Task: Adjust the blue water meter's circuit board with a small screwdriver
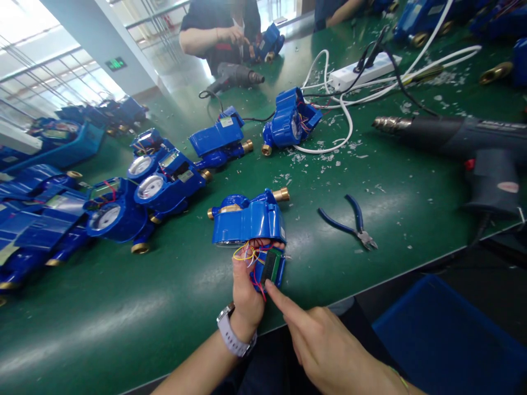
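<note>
A blue water meter (pixel 249 219) with brass pipe ends lies on its side on the green table in front of me. Red, yellow and white wires (pixel 252 252) run from it to a small blue housing with a dark green circuit board (pixel 270 266). My left hand (pixel 247 296), with a watch at the wrist, is wrapped round this housing from the left and below; its fingers are partly hidden behind it. The extended index fingertip of my right hand (pixel 317 334) touches the board's lower end. The other right fingers are curled, and nothing shows in them.
Diagonal cutters (pixel 358 225) lie open to the right. Beyond them are a heat gun (pixel 453 137) and a white power strip (pixel 364 71) with cables. Several blue meters (pixel 111 211) crowd the left. Across the table a person (pixel 222 35) handles another meter near a second heat gun (pixel 239 75).
</note>
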`<state>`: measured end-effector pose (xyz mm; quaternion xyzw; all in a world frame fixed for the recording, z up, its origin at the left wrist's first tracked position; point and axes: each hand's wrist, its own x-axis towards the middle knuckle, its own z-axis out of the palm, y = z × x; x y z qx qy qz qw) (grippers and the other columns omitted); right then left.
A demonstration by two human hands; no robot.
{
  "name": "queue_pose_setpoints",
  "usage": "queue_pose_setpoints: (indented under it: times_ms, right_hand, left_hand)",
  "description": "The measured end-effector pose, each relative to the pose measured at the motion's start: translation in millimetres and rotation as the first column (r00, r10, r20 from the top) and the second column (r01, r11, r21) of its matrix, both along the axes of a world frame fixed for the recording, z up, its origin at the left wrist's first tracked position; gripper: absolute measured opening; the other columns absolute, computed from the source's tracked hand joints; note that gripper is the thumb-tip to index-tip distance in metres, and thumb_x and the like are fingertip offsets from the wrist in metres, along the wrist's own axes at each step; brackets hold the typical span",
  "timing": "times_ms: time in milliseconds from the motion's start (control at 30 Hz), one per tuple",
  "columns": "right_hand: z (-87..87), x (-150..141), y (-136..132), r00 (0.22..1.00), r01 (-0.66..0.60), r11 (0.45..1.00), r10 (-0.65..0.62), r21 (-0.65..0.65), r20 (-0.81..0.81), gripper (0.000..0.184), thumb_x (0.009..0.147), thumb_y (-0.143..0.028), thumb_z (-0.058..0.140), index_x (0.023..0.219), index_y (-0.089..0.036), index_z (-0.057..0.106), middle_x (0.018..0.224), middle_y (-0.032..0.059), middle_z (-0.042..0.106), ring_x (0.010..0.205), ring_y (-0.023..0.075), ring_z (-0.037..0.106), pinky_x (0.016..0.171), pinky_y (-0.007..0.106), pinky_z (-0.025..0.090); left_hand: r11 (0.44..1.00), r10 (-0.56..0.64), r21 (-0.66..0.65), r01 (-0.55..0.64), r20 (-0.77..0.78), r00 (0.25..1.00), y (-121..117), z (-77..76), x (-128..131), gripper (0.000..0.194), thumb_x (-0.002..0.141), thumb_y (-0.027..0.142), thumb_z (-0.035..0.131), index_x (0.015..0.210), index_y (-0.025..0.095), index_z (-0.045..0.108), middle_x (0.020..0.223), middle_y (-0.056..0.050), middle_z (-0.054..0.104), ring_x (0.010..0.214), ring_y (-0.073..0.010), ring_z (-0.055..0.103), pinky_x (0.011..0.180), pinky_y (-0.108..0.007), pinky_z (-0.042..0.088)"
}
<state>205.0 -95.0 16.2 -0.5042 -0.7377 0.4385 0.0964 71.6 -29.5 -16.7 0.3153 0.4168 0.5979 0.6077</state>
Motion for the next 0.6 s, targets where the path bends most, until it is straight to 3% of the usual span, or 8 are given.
queue_pose_setpoints:
  times_ms: [200, 367, 500, 600]
  right_hand:
    - [-9.8, -8, -5, 0.969, 0.138, 0.988, -0.121, 0.064, -0.213, 0.059, 0.092, -0.017, 0.023, 0.148, -0.007, 0.038, 0.062, 0.0064, 0.06, 0.052, 0.0203, 0.056, 0.051, 0.03, 0.04]
    - [-18.2, -12, -9, 0.899, 0.189, 0.978, -0.209, -0.089, -0.384, 0.055, 0.097, -0.02, 0.024, 0.15, -0.01, 0.035, 0.047, -0.004, 0.045, 0.04, 0.0145, 0.047, 0.044, 0.026, 0.034]
    - [-19.6, -15, -11, 0.866, 0.227, 0.968, -0.25, -0.105, -0.432, 0.054, 0.098, -0.023, 0.025, 0.149, -0.009, 0.036, 0.049, -0.0051, 0.04, 0.041, 0.0135, 0.043, 0.043, 0.026, 0.031]
    - [-20.2, -18, -12, 0.834, 0.224, 0.957, -0.287, -0.185, -0.472, 0.054, 0.099, -0.025, 0.025, 0.15, -0.008, 0.034, 0.048, -0.0055, 0.039, 0.04, 0.0136, 0.042, 0.041, 0.025, 0.03]
  left_hand:
    - [0.999, -0.013, 0.031, 0.012, 0.033, 0.999, 1, -2.3, 2, 0.059, 0.087, 0.068, 0.05, 0.105, 0.016, 0.071, 0.102, -0.009, 0.075, 0.098, -0.0249, 0.07, 0.094, -0.036, 0.054]
    - [1.0, 0.015, 0.01, -0.015, 0.035, 0.999, 1, -1.4, 4, 0.058, 0.088, 0.068, 0.046, 0.103, 0.017, 0.07, 0.098, -0.009, 0.075, 0.095, -0.026, 0.071, 0.091, -0.04, 0.055]
    - [0.999, 0.025, -0.021, -0.024, 0.058, 0.998, 2, 0.5, 6, 0.058, 0.085, 0.07, 0.048, 0.099, 0.019, 0.07, 0.095, -0.009, 0.076, 0.092, -0.0272, 0.072, 0.088, -0.042, 0.056]
    - [0.999, 0.032, -0.015, -0.031, 0.094, 0.995, 2, 2.5, 8, 0.056, 0.085, 0.069, 0.05, 0.098, 0.019, 0.07, 0.094, -0.009, 0.076, 0.089, -0.0265, 0.072, 0.086, -0.041, 0.057]
